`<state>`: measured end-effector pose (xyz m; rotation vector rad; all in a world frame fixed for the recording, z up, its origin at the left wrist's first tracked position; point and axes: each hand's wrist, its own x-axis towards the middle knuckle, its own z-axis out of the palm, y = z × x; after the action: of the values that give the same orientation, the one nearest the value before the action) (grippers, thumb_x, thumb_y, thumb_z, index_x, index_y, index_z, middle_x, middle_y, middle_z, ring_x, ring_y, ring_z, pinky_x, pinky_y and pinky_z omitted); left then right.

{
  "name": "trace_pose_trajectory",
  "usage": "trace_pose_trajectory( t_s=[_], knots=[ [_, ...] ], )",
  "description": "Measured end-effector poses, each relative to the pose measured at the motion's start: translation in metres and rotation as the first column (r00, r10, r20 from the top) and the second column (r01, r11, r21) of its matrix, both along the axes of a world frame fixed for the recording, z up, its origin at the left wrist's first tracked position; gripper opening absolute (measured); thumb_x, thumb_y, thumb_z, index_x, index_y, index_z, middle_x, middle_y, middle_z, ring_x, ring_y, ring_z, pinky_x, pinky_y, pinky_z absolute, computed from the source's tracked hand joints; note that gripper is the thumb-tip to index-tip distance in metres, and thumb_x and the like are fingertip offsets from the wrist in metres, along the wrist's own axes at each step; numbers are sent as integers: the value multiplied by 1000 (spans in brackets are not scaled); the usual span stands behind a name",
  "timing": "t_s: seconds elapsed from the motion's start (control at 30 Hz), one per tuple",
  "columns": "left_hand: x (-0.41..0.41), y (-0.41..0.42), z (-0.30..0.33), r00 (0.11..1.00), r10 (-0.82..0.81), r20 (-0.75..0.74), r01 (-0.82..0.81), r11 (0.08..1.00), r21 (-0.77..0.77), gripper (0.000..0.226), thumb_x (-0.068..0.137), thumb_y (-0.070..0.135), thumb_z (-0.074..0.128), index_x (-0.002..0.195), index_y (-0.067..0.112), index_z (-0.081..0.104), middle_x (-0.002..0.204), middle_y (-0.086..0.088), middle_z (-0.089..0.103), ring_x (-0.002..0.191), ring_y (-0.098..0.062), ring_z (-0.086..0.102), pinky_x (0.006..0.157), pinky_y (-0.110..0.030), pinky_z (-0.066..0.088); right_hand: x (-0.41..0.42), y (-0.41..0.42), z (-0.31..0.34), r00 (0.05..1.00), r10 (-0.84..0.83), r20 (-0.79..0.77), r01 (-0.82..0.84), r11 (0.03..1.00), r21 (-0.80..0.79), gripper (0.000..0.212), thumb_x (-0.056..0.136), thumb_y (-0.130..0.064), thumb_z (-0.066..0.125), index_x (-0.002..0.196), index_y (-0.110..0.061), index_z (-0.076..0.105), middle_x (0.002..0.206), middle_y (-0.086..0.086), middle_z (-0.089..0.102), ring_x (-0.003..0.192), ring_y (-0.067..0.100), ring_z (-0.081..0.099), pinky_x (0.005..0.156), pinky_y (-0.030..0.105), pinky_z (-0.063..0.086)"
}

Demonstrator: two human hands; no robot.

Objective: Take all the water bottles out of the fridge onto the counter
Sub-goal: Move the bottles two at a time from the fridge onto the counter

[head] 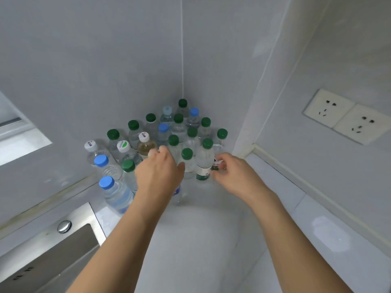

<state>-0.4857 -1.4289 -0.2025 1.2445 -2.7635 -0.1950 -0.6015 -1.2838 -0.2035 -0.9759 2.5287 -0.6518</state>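
Observation:
Several clear water bottles with green, blue and white caps stand packed in the corner of the white counter (211, 229). My left hand (158, 172) reaches in from above and is closed over the top of a bottle (177, 195) at the front of the group; only its lower body with a blue label shows under my palm. My right hand (234, 174) grips a bottle (215, 166) at the right edge of the group, next to a green-capped bottle (204, 159); its red and green label shows between my fingers. No fridge is in view.
A steel sink (53, 250) with a round button lies at the lower left. Grey tiled walls meet behind the bottles. Two wall sockets (342, 117) sit on the right wall. A window ledge (19, 142) shows at the left.

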Motion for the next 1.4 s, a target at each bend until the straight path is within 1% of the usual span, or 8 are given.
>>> trace_pose_trajectory(
  t_s=[0.17,0.37,0.53,0.73,0.8,1.0,1.13,1.4],
  knots=[
    [-3,61,32,956,-286,-69,282,958,-56,43,94,50,49,117,14,45,113,-6,55,101,-30,58,73,-36,43,15,76,22,990,-115,-86,110,992,-59,45,91,-30,58,133,-17,49,133,4,53,122,21,49,95,30,39],
    [-13,143,49,862,-496,-110,494,868,-47,37,93,44,49,117,17,47,114,-6,56,104,-29,56,75,-37,45,35,168,39,955,-268,-129,252,960,-123,57,91,-32,58,143,-15,40,145,5,43,134,21,40,109,29,32],
    [-19,215,57,817,-572,-68,568,820,-72,45,94,48,47,126,17,44,119,-7,56,108,-31,56,81,-40,46,52,251,47,901,-404,-159,384,912,-141,56,92,-30,58,143,-14,40,144,3,43,133,22,39,106,28,32],
    [-22,307,56,691,-721,-55,713,692,-110,47,95,47,46,132,18,43,126,-4,54,112,-29,54,86,-38,42,78,350,53,820,-551,-158,534,834,-137,56,94,-29,55,145,-16,36,145,1,41,132,20,39,101,28,36],
    [-26,334,55,641,-766,-53,759,643,-108,50,95,46,46,136,17,40,128,-3,53,113,-28,53,87,-38,42,87,377,57,779,-606,-158,594,795,-125,55,94,-29,55,145,-18,36,143,-2,43,129,19,41,93,30,39],
    [-47,395,56,478,-879,-1,873,475,-112,52,95,44,45,139,17,38,129,-4,50,109,-27,52,87,-37,43,114,433,63,630,-765,-134,752,644,-142,59,91,-27,57,145,-16,37,142,3,45,126,22,45,105,41,40],
    [-58,432,57,320,-947,-7,939,318,-132,50,96,42,45,139,17,39,129,-5,50,108,-28,52,83,-35,40,131,462,62,513,-845,-153,836,532,-133,56,94,-24,56,146,-14,37,144,5,44,129,22,43,103,31,37],
    [-44,504,57,91,-996,-11,993,92,-80,46,95,40,46,134,16,44,127,-6,51,108,-29,51,80,-35,38,183,514,57,297,-941,-159,941,317,-116,57,92,-27,59,144,-16,39,144,3,45,129,21,45,103,33,40]
  ],
)
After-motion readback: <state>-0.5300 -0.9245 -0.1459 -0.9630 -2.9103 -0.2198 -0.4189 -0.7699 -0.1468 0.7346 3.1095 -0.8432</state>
